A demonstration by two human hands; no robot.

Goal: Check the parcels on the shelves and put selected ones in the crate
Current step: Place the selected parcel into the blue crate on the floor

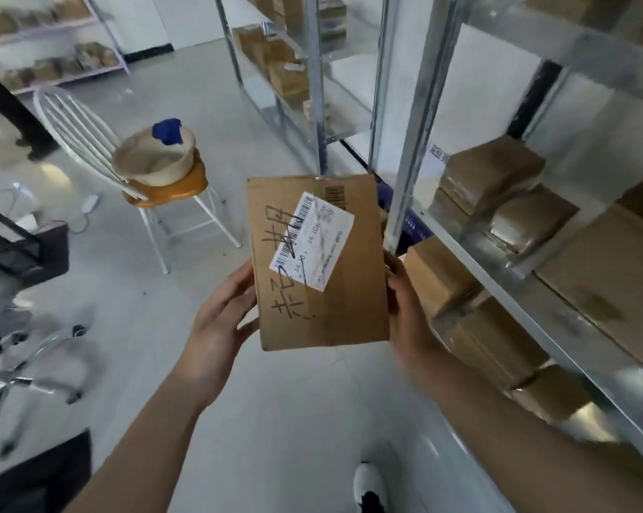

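Left hand (220, 320) holds the parcel (349, 298) at its lower left edge, thumb against the side, fingers hidden behind. Right hand (408, 309) grips the opposite long edge the same way.

Parcel is a flat cardboard box held in the air in front of the body, with its label (310, 240) and marker writing facing up.

Judgement: light, stiff, dry card, with the taped seam the only slick patch. Gripping both long edges looks secure, and one hand would probably carry it.

Shelf (497, 279) with stacked boxes (490, 175) is just to the right. Chair (164, 192) carrying a basin (153, 161) stands beyond on the left. No crate identifiable.
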